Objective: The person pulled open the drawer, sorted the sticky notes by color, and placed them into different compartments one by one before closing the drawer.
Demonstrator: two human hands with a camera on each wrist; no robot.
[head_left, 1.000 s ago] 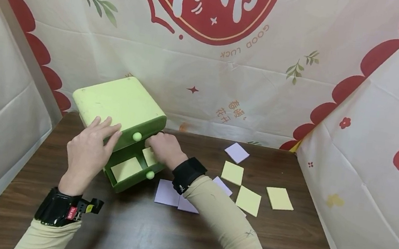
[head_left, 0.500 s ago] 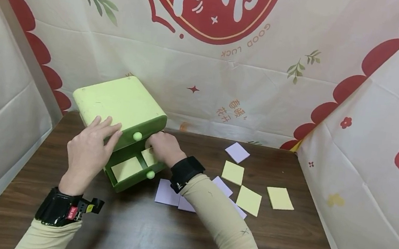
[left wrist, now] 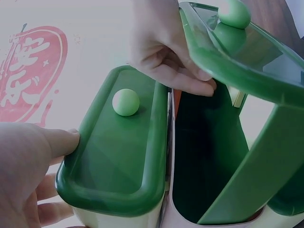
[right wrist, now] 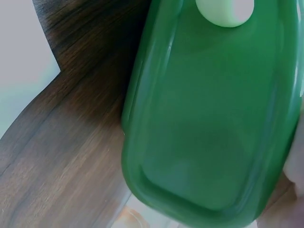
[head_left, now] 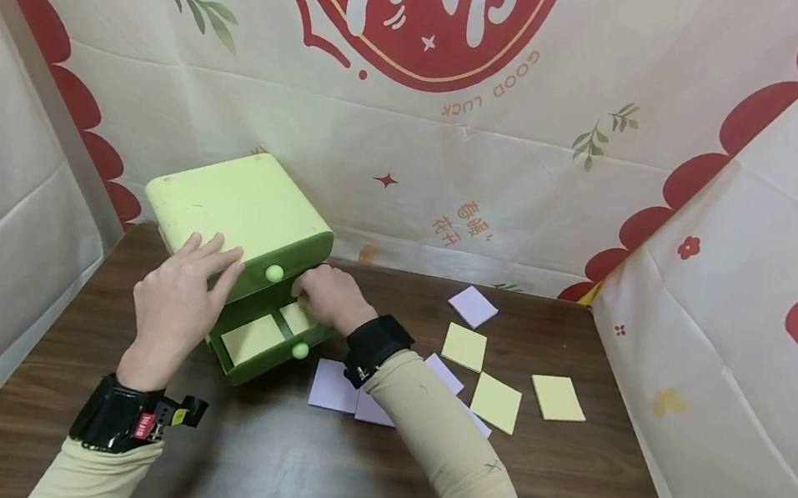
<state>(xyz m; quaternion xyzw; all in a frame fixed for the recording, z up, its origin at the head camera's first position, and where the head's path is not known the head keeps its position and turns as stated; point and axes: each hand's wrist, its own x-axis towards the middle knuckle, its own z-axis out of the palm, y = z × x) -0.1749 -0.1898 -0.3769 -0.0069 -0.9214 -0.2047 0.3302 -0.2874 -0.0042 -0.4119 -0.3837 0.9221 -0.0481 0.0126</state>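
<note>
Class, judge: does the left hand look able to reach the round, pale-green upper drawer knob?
Probably yes: the left hand is right at the green drawer front, and nothing visible blocks the knob.

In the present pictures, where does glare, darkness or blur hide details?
Head view: pale sheen on the table; left wrist view: the backdrop is washed out, the opening behind the drawer front nearly black, and the knob mirrored in that glossy front; right wrist view: the right hand looks blurred.

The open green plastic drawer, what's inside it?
Flat pale yellow papers, one on each side of a thin green divider. The person's right grip partly covers the right side, so anything beneath it can't be seen.
</note>
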